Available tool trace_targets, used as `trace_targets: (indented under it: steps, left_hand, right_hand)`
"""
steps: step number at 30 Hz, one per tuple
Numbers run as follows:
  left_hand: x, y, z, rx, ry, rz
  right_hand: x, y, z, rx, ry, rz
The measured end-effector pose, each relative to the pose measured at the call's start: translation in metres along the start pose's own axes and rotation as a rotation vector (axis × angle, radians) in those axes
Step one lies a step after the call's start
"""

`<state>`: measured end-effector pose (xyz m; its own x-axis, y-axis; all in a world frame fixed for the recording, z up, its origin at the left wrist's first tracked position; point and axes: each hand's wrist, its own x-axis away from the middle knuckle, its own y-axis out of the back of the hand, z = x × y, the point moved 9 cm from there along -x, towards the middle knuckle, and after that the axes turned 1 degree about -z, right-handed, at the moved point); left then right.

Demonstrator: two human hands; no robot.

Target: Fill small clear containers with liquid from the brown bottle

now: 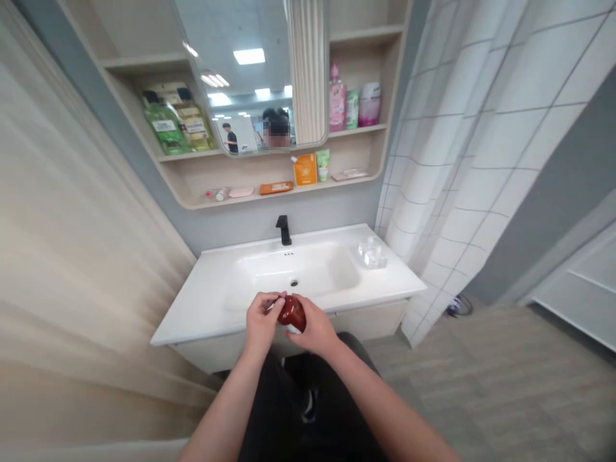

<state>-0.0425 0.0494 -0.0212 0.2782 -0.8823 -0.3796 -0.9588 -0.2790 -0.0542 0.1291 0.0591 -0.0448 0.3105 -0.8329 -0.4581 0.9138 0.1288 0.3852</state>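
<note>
A glossy reddish-brown bottle (291, 312) with a white label patch lies tilted between my hands, in front of the basin's near edge. My right hand (312, 326) is wrapped round its body from the right. At the bottle's left end, the thumb and fingers of my left hand (262, 319) are pinched together at a small dark part, which looks like its cap or pump. The fingers cover most of that part, so its exact shape is hidden. Behind the hands is the white sink (298, 269).
A black faucet (283, 231) stands at the sink's back. Clear containers (372, 253) sit on the counter's right. Above, the cabinet shelf (202, 204) carries an orange pouch (305, 170), a green tube (323, 165) and an orange box (276, 188). Green bottle (166, 128) upper left. Curtains hang both sides.
</note>
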Motion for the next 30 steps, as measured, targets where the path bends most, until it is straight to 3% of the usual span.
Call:
trace_targets:
  steps: [10,18,21,26,30]
  left_hand:
    - [0.004,-0.003,-0.039,0.074,-0.023,0.228]
    - [0.009,0.0,-0.051,0.081,-0.025,0.216]
    - [0.009,0.004,-0.05,0.087,-0.004,0.142]
    - [0.016,0.005,-0.035,0.069,0.03,0.067]
    - [0.019,0.003,-0.017,-0.002,0.019,0.128]
  right_hand:
    - [0.007,0.018,0.033,-0.107,0.01,0.055]
    - [0.013,0.022,0.051,-0.048,0.042,0.045]
    - [0.014,0.022,0.052,-0.063,0.051,0.068]
    - [0.016,0.014,0.047,-0.232,0.081,0.219]
    - [0.018,0.024,0.019,-0.182,0.046,0.175]
